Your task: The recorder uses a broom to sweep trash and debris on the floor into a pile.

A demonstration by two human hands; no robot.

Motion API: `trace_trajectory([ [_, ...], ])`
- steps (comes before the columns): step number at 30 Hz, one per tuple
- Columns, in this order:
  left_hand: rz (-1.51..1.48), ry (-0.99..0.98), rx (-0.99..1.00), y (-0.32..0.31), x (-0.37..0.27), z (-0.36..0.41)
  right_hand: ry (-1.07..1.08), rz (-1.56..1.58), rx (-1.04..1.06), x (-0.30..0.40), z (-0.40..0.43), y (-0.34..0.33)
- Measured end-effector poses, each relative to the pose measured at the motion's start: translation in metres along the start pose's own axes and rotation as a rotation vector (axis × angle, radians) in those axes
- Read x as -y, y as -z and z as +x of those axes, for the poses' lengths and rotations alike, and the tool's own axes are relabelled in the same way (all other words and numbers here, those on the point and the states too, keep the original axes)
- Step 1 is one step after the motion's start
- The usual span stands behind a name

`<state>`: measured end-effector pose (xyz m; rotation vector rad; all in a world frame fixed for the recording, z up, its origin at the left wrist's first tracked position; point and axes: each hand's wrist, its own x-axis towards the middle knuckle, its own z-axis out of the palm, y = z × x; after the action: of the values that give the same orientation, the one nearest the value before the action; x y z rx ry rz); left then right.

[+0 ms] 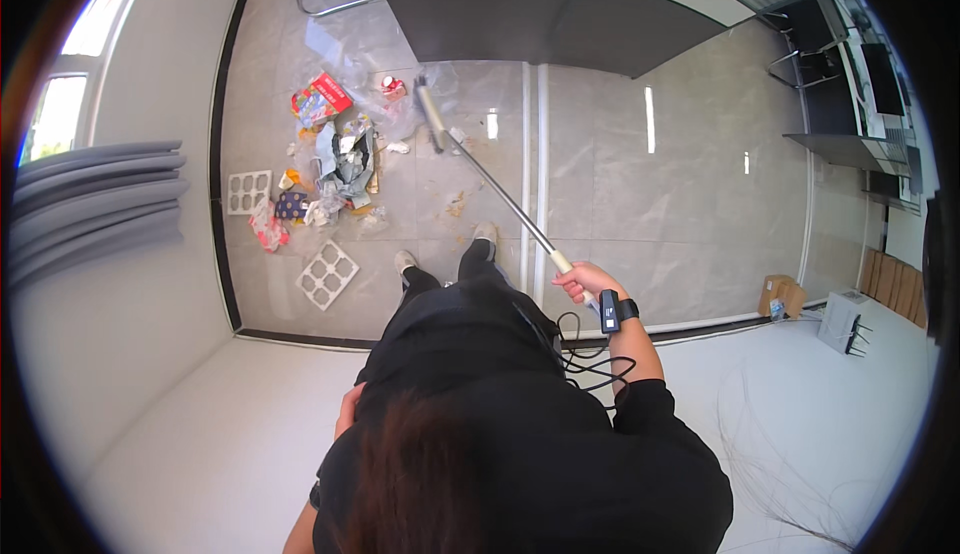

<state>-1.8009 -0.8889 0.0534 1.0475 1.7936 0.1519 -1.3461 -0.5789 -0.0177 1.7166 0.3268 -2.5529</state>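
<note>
My right hand (587,282) is closed around the handle of a broom (502,192) with a metal shaft. The broom's head (430,113) rests on the tiled floor up and to the left, beside clear plastic wrap (401,118) and a red-and-white item (392,88). Left of it lies a litter pile with a torn grey plastic bag (349,160), a red printed package (322,98) and a dark blue patterned piece (291,206). Brown crumbs (455,205) are scattered ahead of my feet. My left hand is out of view, hidden at my side; only part of that arm shows.
Two white cup-holder trays (328,275) (250,192) lie near the left wall. A grey desk partition (480,13) stands ahead. White floor strips (534,179) run beside the broom. Cardboard boxes (780,296) sit by the wall at right, and a black cable (600,366) hangs at my right side.
</note>
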Motion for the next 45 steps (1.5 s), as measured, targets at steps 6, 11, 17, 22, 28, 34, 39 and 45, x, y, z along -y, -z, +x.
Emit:
trace_trajectory([
  [6, -0.630, -0.114, -0.217, 0.018, -0.164, -0.028, 0.099, -0.172, -0.133, 0.011, -0.048, -0.007],
  [11, -0.652, -0.147, -0.254, 0.004, -0.153, -0.038, 0.185, -0.627, -0.578, 0.017, -0.053, 0.013],
  [17, -0.714, -0.129, -0.174, 0.006, -0.168, -0.047, 0.117, -1.076, -0.783, -0.002, 0.050, 0.100],
  [22, -0.653, -0.124, -0.277, -0.016, -0.125, -0.056, -0.024, -0.598, -0.309, -0.005, 0.030, 0.065],
  [28, -0.678, -0.158, -0.240, -0.008, -0.137, -0.047, -0.126, -0.162, -0.194, 0.012, 0.008, 0.074],
  [34, -0.663, -0.153, -0.214, -0.012, -0.124, -0.045, 0.007, -0.213, -0.238, 0.032, -0.019, 0.035],
  [39, -0.837, -0.133, -0.239, -0.012, -0.136, -0.051, 0.084, -0.573, -0.451, 0.037, 0.003, 0.031],
  [45, -0.847, -0.130, -0.198, -0.007, -0.144, -0.065, -0.128, 0.188, -0.112, 0.053, 0.041, 0.068],
])
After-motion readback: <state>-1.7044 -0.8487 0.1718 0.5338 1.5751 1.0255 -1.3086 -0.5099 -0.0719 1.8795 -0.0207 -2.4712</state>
